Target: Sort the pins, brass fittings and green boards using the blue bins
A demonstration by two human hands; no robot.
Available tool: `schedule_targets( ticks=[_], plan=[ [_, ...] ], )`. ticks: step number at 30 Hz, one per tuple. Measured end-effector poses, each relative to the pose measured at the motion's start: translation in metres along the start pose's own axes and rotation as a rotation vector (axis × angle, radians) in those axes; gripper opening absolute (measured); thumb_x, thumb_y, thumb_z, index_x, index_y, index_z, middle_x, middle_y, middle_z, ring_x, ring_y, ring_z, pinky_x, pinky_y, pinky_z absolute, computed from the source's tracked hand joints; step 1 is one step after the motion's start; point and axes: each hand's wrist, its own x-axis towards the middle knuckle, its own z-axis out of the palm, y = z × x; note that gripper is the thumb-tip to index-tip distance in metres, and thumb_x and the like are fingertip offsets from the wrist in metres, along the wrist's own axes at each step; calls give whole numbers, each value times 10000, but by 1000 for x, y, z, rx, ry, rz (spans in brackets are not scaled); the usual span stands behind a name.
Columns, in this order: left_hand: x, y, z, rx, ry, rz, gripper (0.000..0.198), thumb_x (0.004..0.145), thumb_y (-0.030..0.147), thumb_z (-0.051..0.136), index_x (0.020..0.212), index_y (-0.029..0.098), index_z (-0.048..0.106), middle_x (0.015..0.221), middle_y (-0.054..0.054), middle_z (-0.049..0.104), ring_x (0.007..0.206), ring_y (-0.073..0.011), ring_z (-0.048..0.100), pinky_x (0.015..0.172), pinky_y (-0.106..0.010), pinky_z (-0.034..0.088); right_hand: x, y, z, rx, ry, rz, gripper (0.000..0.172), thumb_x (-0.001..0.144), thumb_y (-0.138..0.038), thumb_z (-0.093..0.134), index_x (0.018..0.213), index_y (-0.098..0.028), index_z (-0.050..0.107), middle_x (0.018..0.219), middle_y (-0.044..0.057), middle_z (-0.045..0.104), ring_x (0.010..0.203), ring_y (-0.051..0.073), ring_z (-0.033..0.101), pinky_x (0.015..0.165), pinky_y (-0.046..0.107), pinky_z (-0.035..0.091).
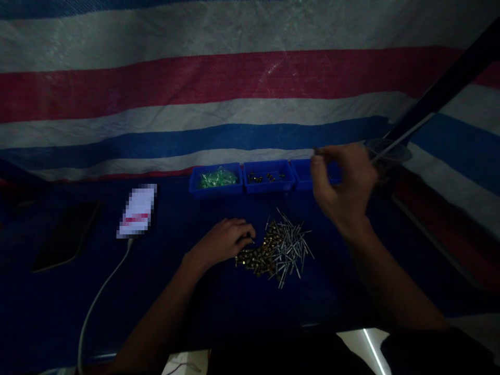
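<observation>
A mixed pile of brass-coloured small parts (258, 256) and silver pins (289, 245) lies on the dark blue table. My left hand (226, 240) rests on the table at the pile's left edge, fingers curled down onto the parts. My right hand (340, 185) is raised above the table near the right blue bin (302, 175), thumb and fingers pinched on a small dark piece at its fingertips (318, 151). Three blue bins stand in a row: the left bin (195, 185) holds green parts, the middle bin (287, 179) holds a few dark parts.
A phone (137, 210) with a lit screen lies left of the bins, a white cable (97, 299) running from it toward me. A dark phone (66, 235) lies further left. A striped tarp (234, 78) hangs behind. A dark bar (441, 88) slants at right.
</observation>
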Motion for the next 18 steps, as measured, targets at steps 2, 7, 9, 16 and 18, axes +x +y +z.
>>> schedule_targets(
  ticks=[2, 7, 9, 16, 18],
  plan=[
    [3, 2, 3, -66, 67, -43, 108, 872, 215, 525, 903, 216, 628, 906, -17, 655, 843, -162, 597, 769, -289, 418, -12, 2, 14, -52, -368, 48, 269, 880, -406, 490, 929, -178, 623, 834, 79, 636, 850, 242, 567, 750, 399, 408],
    [12, 13, 9, -414, 232, -200, 216, 890, 303, 455, 844, 174, 622, 760, -2, 651, 706, -145, 591, 662, -251, 420, -63, -18, 31, 169, -735, -67, 247, 879, -348, 528, 1034, -178, 615, 941, 65, 655, 881, 210, 558, 770, 356, 403],
    [15, 17, 13, -511, 279, -243, 269, 885, 338, 437, 760, 165, 600, 683, 8, 614, 658, -140, 563, 634, -246, 405, -74, -29, 29, 199, -730, -130, 193, 898, -289, 493, 976, -175, 629, 878, 59, 645, 836, 195, 542, 736, 339, 380],
    [17, 27, 24, -669, 449, -376, 331, 874, 417, 437, 658, 174, 496, 604, 30, 482, 591, -123, 457, 581, -239, 354, -79, -39, 23, 187, -657, -154, 196, 880, -300, 520, 961, -155, 624, 827, 47, 632, 780, 190, 509, 706, 333, 344],
    [17, 29, 23, -660, 445, -384, 360, 878, 434, 425, 634, 176, 480, 584, 33, 456, 570, -120, 435, 564, -238, 340, -81, -38, 25, 164, -629, -177, 191, 904, -261, 475, 929, -154, 632, 795, 46, 625, 756, 182, 504, 698, 326, 344]
  ],
)
